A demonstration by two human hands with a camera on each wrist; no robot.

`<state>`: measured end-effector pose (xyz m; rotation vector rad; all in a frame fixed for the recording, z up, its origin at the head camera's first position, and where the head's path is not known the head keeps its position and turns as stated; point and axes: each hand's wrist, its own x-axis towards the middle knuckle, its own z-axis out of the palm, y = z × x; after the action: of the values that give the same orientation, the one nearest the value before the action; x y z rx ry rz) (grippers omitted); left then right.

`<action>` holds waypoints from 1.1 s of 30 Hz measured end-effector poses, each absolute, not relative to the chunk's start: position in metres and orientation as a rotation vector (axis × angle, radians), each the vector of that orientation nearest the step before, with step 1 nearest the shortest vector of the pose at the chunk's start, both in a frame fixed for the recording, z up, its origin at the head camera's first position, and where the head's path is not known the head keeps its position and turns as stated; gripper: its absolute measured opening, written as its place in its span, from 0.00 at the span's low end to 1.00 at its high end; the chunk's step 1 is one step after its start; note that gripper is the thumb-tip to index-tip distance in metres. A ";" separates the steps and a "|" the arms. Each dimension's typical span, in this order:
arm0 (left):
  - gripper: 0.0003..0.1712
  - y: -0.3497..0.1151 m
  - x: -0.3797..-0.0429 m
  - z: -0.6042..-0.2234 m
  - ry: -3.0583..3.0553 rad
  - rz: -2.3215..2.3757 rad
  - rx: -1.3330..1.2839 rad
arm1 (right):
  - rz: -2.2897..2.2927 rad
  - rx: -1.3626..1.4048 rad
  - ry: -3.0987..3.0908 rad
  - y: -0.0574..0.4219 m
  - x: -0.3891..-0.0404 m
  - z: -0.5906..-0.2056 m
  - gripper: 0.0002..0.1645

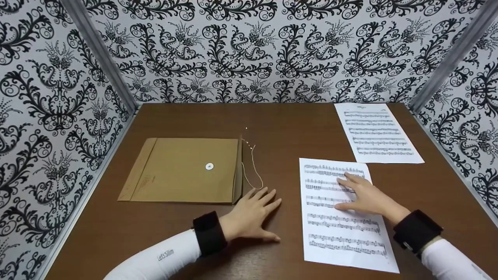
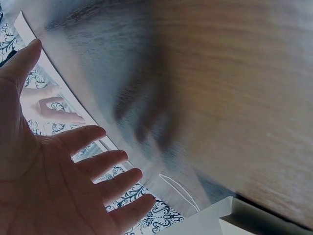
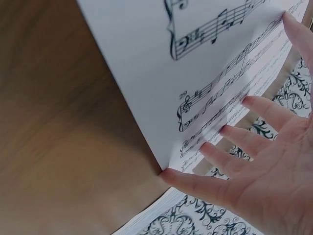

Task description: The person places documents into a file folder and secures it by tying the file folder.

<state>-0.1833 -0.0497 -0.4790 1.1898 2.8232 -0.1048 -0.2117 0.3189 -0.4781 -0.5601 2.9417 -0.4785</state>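
My right hand rests with spread fingers on a printed sheet of music at the table's right. In the right wrist view, the fingertips lie on the paper, one of them right at its edge. My left hand is spread, palm down and holding nothing, close over the table just right of a brown string-tie envelope. A white button sits on the envelope, and its loose string curls out near my left fingertips. In the left wrist view the envelope shows beyond the fingers.
A second sheet of music lies at the back right, its lower edge close to the nearer sheet's top. Patterned walls enclose the brown table at the back and sides.
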 end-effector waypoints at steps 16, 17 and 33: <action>0.62 -0.047 -0.190 -0.481 2.802 -0.106 1.152 | -0.501 -0.572 2.877 0.277 -0.230 -0.474 0.57; 0.62 -0.047 -0.191 -0.481 2.801 -0.104 1.153 | -0.502 -0.571 2.872 0.275 -0.232 -0.474 0.57; 0.64 -0.046 -0.196 -0.482 2.833 -0.074 1.136 | -0.504 -0.550 2.840 0.249 -0.254 -0.473 0.55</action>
<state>-0.1955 -0.0463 -0.4816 1.1360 2.8328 -0.0743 -0.2539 0.2486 -0.4732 -0.5499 2.8405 -0.5039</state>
